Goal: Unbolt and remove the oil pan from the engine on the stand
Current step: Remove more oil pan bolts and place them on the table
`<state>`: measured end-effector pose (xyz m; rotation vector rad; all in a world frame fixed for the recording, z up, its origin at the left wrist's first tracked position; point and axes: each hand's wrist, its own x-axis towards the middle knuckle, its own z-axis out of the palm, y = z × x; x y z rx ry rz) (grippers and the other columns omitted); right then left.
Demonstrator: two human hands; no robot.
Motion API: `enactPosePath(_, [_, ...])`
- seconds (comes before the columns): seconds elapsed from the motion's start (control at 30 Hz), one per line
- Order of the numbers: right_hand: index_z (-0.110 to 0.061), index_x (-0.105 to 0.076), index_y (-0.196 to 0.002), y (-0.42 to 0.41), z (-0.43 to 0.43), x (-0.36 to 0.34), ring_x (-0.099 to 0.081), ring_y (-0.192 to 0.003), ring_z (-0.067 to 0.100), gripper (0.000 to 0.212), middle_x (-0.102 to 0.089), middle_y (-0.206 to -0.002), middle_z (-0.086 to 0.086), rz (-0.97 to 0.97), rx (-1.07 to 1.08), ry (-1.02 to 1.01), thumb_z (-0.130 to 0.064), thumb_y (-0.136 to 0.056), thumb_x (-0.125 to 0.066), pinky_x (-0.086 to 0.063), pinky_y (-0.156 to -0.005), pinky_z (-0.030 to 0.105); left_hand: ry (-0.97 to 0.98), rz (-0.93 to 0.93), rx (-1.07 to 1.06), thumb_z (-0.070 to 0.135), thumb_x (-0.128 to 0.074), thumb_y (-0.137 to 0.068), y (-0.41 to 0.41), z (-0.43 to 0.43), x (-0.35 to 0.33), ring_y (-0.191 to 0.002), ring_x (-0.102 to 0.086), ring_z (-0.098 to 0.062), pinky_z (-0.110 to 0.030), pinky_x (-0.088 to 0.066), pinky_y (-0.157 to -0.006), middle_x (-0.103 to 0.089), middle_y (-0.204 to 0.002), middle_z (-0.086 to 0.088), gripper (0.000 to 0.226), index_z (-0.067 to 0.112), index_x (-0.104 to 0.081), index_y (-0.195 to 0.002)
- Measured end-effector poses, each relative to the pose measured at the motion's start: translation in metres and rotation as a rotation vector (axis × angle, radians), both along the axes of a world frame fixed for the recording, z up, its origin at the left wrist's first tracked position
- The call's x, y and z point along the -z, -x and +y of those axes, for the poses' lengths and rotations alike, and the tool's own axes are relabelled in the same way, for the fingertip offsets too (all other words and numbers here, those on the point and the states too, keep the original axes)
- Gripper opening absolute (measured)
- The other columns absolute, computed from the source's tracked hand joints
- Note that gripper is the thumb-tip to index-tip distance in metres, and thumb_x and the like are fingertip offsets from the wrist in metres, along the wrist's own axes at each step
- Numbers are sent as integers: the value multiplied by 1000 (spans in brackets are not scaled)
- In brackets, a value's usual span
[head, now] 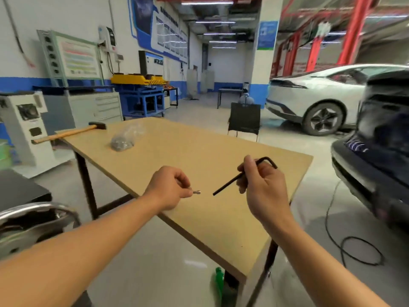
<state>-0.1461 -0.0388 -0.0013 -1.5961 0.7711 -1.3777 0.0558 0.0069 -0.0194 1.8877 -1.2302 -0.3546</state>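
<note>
Black hex key is gripped in the curled right hand and a small bolt pinched by the left hand over the table, seemingly to be set down; the oil pan is not discernible.

Car workshop: red lifts, cars.

legible text: none | wall boards: print blurred | pillar sign: blurred
</note>
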Motion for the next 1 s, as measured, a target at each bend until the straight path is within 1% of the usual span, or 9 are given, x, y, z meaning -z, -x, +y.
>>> enactPosePath(0.1, [-10, -68, -82, 23, -25, 23, -54, -51, 5, 38, -63, -55, -6, 23, 55, -41, -36, -103, -49, -44, -48, 16, -7, -22, -28, 8, -86, -72, 9, -42, 29, -63, -63, -9, -5, -37, -45, -70, -70, 3, 23, 20, -68, -67])
enactPosePath(0.27, [-13, -68, -79, 24, -39, 55, -53, -48, 2, 39, -62, -52, -8, 27, 97, -83, -37, -103, -50, -40, -46, 10, 33, 1, -92, 11, -88, -71, 2, -73, 46, -63, -63, -2, -6, -36, -45, -70, -68, 7, 20, 21, -70, -66])
enactPosePath(0.4, [-11, -67, -79, 7, -41, 65, -51, -47, 2, 40, -61, -52, -8, 49, 83, -101, -37, -103, -50, -40, -45, 12, 1, 8, -12, 16, -85, -76, -4, -72, 46, -69, -64, -5, -8, -42, -56, -71, -79, 5, 14, 20, -72, -77])
enactPosePath(0.5, [-11, -68, -81, -10, -32, 57, -51, -47, 2, 40, -60, -53, -8, 53, 37, -84, -38, -103, -49, -40, -45, 13, -58, 98, 87, 26, -69, -92, -6, -51, 27, -74, -65, -12, -26, -51, -70, -73, -94, -2, 10, 16, -72, -92])
enactPosePath(0.6, [-15, -68, -82, -32, -7, 38, -54, -52, 3, 36, -63, -58, -9, 60, -49, -18, -39, -103, -50, -45, -51, 19, -139, 66, 259, 31, -52, -103, -10, -6, -21, -86, -68, -10, -24, -53, -70, -75, -102, 9, 22, 22, -71, -108])
enactPosePath(0.7, [-17, -67, -80, -58, 39, 13, -56, -56, 8, 30, -64, -63, -3, -2, -144, 121, -34, -101, -54, -47, -55, 29, -233, -129, 436, 32, -53, -101, -15, 69, -82, -97, -66, 0, -23, -54, -82, -73, -105, 18, 22, 30, -69, -116])
enactPosePath(0.83, [-28, -66, -77, -97, 127, -24, -63, -60, 6, 21, -67, -68, -10, -264, -334, 493, -24, -97, -61, -46, -56, 15, -297, -391, 499, 28, -64, -96, -26, 193, -146, -103, -66, 2, -13, -51, -87, -73, -109, 17, 28, 26, -69, -123])
enactPosePath(0.93, [-24, -69, -83, -140, 198, -38, -65, -63, 4, 13, -67, -71, -10, -422, -473, 623, -19, -94, -65, -46, -58, 14, -228, -527, 388, 24, -69, -93, -37, 280, -169, -92, -69, 3, -11, -50, -80, -74, -96, 25, 22, 40, -73, -107])
enactPosePath(1.0, [-18, -71, -84, -170, 240, -39, -64, -64, 4, 10, -67, -71, -8, -462, -536, 609, -21, -93, -67, -46, -59, 17, -188, -561, 261, 23, -73, -89, -50, 326, -169, -80, -69, 1, -12, -49, -72, -73, -84, 27, 29, 52, -69, -91])
